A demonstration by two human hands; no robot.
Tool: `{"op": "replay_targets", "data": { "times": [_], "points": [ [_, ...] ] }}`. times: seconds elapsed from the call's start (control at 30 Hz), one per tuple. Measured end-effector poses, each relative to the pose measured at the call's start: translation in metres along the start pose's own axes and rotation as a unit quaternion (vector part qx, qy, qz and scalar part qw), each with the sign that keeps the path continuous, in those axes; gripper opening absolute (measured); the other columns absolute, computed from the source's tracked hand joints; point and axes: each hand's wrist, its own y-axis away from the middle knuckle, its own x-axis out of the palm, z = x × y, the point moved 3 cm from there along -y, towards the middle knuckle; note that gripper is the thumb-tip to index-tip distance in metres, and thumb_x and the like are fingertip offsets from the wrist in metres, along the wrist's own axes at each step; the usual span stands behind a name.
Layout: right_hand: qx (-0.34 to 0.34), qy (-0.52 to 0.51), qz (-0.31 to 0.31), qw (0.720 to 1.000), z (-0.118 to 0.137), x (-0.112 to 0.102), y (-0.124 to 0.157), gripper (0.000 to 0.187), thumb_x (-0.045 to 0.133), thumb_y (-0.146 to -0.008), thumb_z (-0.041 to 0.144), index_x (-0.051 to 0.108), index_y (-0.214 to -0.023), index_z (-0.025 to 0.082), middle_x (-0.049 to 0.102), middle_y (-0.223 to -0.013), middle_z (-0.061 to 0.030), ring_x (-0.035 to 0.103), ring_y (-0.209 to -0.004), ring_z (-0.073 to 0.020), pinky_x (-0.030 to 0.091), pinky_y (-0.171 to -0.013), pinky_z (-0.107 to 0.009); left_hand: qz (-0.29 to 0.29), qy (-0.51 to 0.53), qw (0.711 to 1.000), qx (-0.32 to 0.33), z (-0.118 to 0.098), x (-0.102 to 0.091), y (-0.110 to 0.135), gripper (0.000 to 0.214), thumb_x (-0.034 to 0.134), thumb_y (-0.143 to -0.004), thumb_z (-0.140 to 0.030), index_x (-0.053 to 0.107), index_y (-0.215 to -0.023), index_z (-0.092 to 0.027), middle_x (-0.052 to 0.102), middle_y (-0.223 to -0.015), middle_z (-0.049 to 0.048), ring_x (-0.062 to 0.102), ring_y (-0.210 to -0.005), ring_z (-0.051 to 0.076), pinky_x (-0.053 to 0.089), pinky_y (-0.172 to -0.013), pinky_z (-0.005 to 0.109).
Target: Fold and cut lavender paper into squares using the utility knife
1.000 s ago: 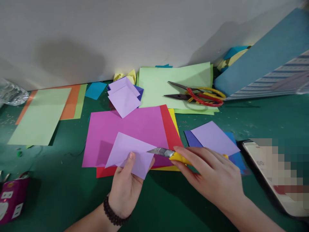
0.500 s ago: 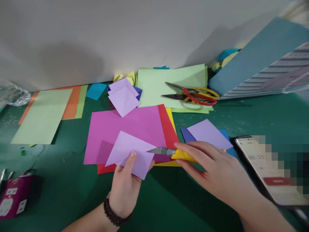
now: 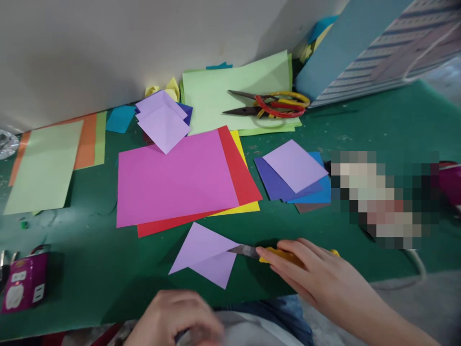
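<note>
My right hand (image 3: 317, 278) grips a yellow utility knife (image 3: 284, 254) near the front edge of the green cutting mat (image 3: 90, 269). Its metal blade (image 3: 241, 250) points left and meets the right edge of a folded lilac paper (image 3: 205, 257) lying on the mat. My left hand (image 3: 173, 319) is low at the bottom edge, off the paper, blurred, its fingers curled. A stack of magenta (image 3: 173, 178), red and yellow sheets lies behind the folded paper.
Scissors (image 3: 273, 103) with red and yellow handles rest on light green paper (image 3: 234, 91) at the back. Lilac squares lie at the back centre (image 3: 162, 122) and on blue sheets (image 3: 293, 166) at right. Green and orange sheets (image 3: 46, 163) lie left, a purple box (image 3: 23, 283) at front left.
The view has tilted down. My left hand has let go of the lilac paper and drawn back toward me; the paper now lies on the mat nearer the front edge, the knife still at it.
</note>
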Motion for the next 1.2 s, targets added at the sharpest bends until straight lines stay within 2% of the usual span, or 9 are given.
{"op": "replay_targets", "data": {
  "times": [0.03, 0.1, 0.17, 0.23, 0.33, 0.47, 0.6, 0.8, 1.2],
  "points": [
    [0.002, 0.005, 0.004, 1.0, 0.001, 0.002, 0.001, 0.042, 0.043, -0.086, 0.011, 0.061, -0.119, 0.028, 0.062, -0.097, -0.0078, 0.061, -0.077, -0.0182, 0.048, -0.058, -0.028, -0.081, -0.083, 0.991, 0.07, -0.006, -0.005, -0.005, 0.024, 0.068, -0.082, -0.033, 0.074, -0.104, -0.029, 0.073, -0.106, 0.0071, 0.065, -0.101, 0.027, 0.047, -0.092, 0.035],
    [0.005, 0.014, 0.012, 1.0, 0.002, 0.004, 0.003, 0.048, 0.045, -0.081, 0.008, 0.059, -0.122, 0.028, 0.061, -0.098, -0.0088, 0.06, -0.078, -0.0197, 0.049, -0.059, -0.029, -0.149, -0.229, 0.949, 0.155, -0.009, -0.004, -0.021, 0.054, 0.07, -0.08, -0.031, 0.057, -0.132, -0.028, 0.054, -0.139, 0.0066, 0.042, -0.133, 0.035, 0.028, -0.112, 0.046],
    [0.008, 0.025, 0.019, 0.999, 0.003, 0.005, 0.005, 0.054, 0.046, -0.076, 0.005, 0.058, -0.123, 0.029, 0.061, -0.097, -0.0087, 0.06, -0.081, -0.021, 0.048, -0.058, -0.028, -0.138, -0.333, 0.916, 0.179, 0.0, 0.004, -0.038, 0.066, 0.063, -0.085, -0.025, 0.037, -0.145, -0.028, 0.042, -0.148, 0.0029, 0.028, -0.141, 0.032, 0.014, -0.118, 0.048],
    [0.01, 0.034, 0.028, 0.999, 0.003, 0.006, 0.007, 0.061, 0.047, -0.072, 0.002, 0.056, -0.125, 0.03, 0.06, -0.097, -0.0084, 0.059, -0.086, -0.0223, 0.046, -0.056, -0.026, -0.135, -0.403, 0.887, 0.18, 0.012, 0.01, -0.05, 0.067, 0.055, -0.089, -0.02, 0.027, -0.149, -0.028, 0.037, -0.151, 0.0014, 0.025, -0.143, 0.029, 0.007, -0.119, 0.048],
    [0.004, 0.036, 0.035, 0.999, 0.003, 0.007, 0.008, 0.064, 0.046, -0.072, 0.001, 0.053, -0.129, 0.03, 0.06, -0.097, -0.0083, 0.058, -0.086, -0.0222, 0.045, -0.057, -0.026, -0.146, -0.477, 0.845, 0.191, 0.02, 0.013, -0.054, 0.065, 0.051, -0.09, -0.021, 0.025, -0.15, -0.024, 0.037, -0.152, 0.0024, 0.025, -0.143, 0.029, 0.003, -0.119, 0.047],
    [-0.028, 0.019, 0.025, 0.999, 0.004, 0.009, 0.004, 0.06, 0.043, -0.075, 0.003, 0.052, -0.13, 0.025, 0.059, -0.094, -0.008, 0.055, -0.079, -0.0192, 0.046, -0.064, -0.03, -0.167, -0.546, 0.791, 0.22, 0.016, 0.016, -0.053, 0.058, 0.046, -0.093, -0.028, 0.032, -0.147, -0.017, 0.034, -0.153, 0.0012, 0.026, -0.141, 0.029, -0.002, -0.119, 0.046],
    [-0.037, -0.001, 0.026, 0.999, 0.004, 0.013, 0.001, 0.057, 0.042, -0.079, 0.004, 0.051, -0.132, 0.022, 0.057, -0.092, -0.0079, 0.054, -0.077, -0.0185, 0.046, -0.066, -0.03, -0.19, -0.553, 0.784, 0.211, 0.018, 0.02, -0.055, 0.059, 0.045, -0.093, -0.036, 0.034, -0.147, -0.016, 0.03, -0.155, -0.0003, 0.026, -0.141, 0.03, -0.002, -0.119, 0.049],
    [-0.02, -0.009, 0.029, 0.999, 0.003, 0.018, 0.006, 0.054, 0.045, -0.082, 0.008, 0.05, -0.133, 0.024, 0.056, -0.095, -0.008, 0.054, -0.079, -0.0187, 0.046, -0.066, -0.03, -0.183, -0.567, 0.778, 0.2, 0.021, 0.022, -0.056, 0.06, 0.045, -0.093, -0.036, 0.033, -0.147, -0.015, 0.029, -0.155, 0.0003, 0.025, -0.141, 0.031, -0.003, -0.119, 0.05],
    [-0.006, -0.026, -0.008, 1.0, -0.005, 0.009, 0.003, 0.038, 0.043, -0.089, 0.012, 0.061, -0.121, 0.025, 0.057, -0.088, -0.0065, 0.055, -0.076, -0.0169, 0.044, -0.061, -0.027, -0.175, -0.574, 0.775, 0.199, 0.024, 0.022, -0.056, 0.059, 0.042, -0.093, -0.038, 0.034, -0.147, -0.016, 0.031, -0.154, 0.0013, 0.022, -0.142, 0.031, -0.003, -0.119, 0.05]
  ]
}}
